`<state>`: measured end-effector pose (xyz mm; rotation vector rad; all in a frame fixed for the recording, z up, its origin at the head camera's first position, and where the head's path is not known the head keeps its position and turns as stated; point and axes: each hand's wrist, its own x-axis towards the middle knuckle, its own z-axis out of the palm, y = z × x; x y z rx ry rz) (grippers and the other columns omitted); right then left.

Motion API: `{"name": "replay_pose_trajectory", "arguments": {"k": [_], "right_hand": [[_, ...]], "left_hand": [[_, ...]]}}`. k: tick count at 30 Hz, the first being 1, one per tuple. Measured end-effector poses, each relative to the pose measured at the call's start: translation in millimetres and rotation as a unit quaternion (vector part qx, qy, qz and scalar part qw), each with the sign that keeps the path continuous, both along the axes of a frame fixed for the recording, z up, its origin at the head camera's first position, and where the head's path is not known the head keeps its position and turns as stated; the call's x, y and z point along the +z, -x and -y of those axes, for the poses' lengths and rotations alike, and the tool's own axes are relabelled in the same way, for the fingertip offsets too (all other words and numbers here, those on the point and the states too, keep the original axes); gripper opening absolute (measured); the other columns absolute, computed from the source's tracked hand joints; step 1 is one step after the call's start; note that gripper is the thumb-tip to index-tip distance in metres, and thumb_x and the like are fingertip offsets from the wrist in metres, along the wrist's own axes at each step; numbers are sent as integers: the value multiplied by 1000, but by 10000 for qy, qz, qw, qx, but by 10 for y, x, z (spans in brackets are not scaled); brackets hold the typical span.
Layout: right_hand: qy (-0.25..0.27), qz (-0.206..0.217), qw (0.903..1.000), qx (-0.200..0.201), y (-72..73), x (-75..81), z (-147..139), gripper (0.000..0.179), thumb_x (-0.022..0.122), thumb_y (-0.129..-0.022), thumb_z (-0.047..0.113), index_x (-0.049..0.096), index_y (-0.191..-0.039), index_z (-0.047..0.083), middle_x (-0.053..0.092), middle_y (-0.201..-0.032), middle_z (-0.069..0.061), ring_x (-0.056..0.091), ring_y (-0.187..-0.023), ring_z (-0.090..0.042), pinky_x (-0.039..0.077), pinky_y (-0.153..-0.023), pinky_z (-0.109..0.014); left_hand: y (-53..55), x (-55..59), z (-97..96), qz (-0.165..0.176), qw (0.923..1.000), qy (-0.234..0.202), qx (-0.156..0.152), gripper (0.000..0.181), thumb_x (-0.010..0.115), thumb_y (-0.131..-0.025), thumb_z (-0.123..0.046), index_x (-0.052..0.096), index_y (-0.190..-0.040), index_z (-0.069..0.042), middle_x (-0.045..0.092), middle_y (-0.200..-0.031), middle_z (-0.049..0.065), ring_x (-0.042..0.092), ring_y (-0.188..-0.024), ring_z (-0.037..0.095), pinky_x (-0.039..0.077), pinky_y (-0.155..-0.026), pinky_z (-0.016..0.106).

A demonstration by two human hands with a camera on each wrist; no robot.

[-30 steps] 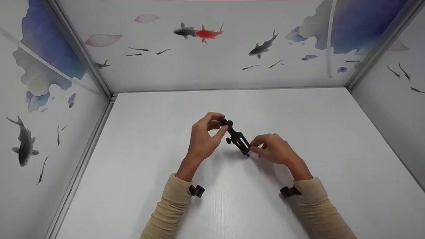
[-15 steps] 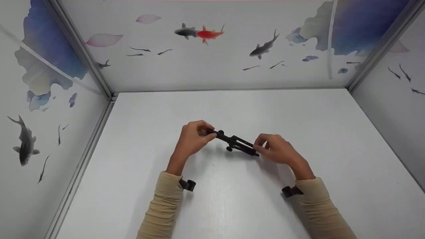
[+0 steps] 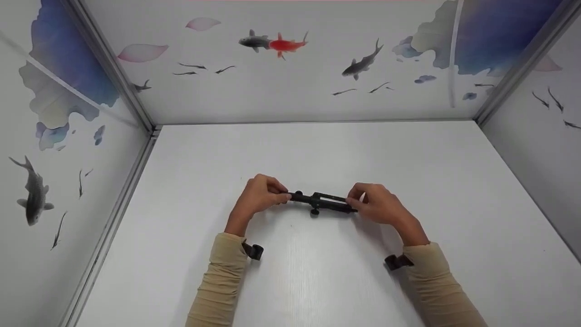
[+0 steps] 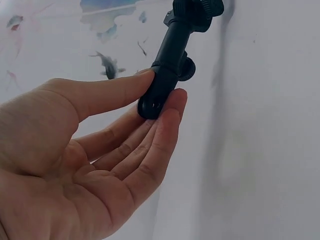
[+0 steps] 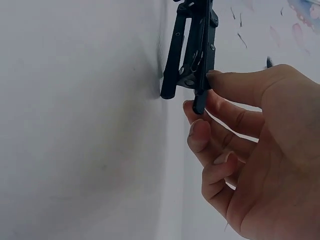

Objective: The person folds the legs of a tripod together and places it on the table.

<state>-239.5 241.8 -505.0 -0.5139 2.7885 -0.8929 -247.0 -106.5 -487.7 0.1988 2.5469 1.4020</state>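
Observation:
A small black tripod (image 3: 305,198) lies nearly level between the two hands, its narrow column to the left and folded legs to the right. My left hand (image 3: 258,196) pinches the rounded end of the column between thumb and fingertips. In the left wrist view, a round knob (image 4: 187,69) sticks out beside that end. My right hand (image 3: 376,204) pinches the tip of one leg with thumb and forefinger, the other fingers loosely curled. The right wrist view shows the legs (image 5: 173,65) slightly apart, linked by small braces.
A white table (image 3: 290,281) lies beneath the hands. White panels (image 3: 299,100) printed with fish and petals stand at the back and both sides, joined by grey metal frame bars (image 3: 113,68). Black wrist cameras (image 3: 256,251) are strapped at both cuffs.
My left hand has moved left and toward the body, swinging the tripod's column end down from a steep slant to nearly level. My right hand has stayed almost in place on the leg.

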Motion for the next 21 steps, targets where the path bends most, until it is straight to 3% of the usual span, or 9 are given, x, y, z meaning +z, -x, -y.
{"name": "replay_pose_trajectory", "arguments": {"k": [12, 21], "right_hand": [[11, -151, 9999, -29, -6, 7, 28, 12, 71, -107, 26, 79, -110, 18, 77, -101, 1, 63, -76, -13, 50, -63, -31], [1, -174, 9998, -77, -6, 11, 34, 11, 72, -106, 24, 80, -110, 18, 78, -103, 0, 63, -77, -12, 50, -64, -32]], "left_hand": [[7, -60, 23, 306, 9989, 355, -98, 18, 84, -96, -23, 84, -108, -10, 84, -94, 1, 78, -86, 14, 57, -78, 29], [9, -68, 26, 344, 9984, 431, -137, 17, 84, -96, -25, 84, -108, -12, 83, -94, 0, 77, -88, 13, 58, -83, 32]]}}
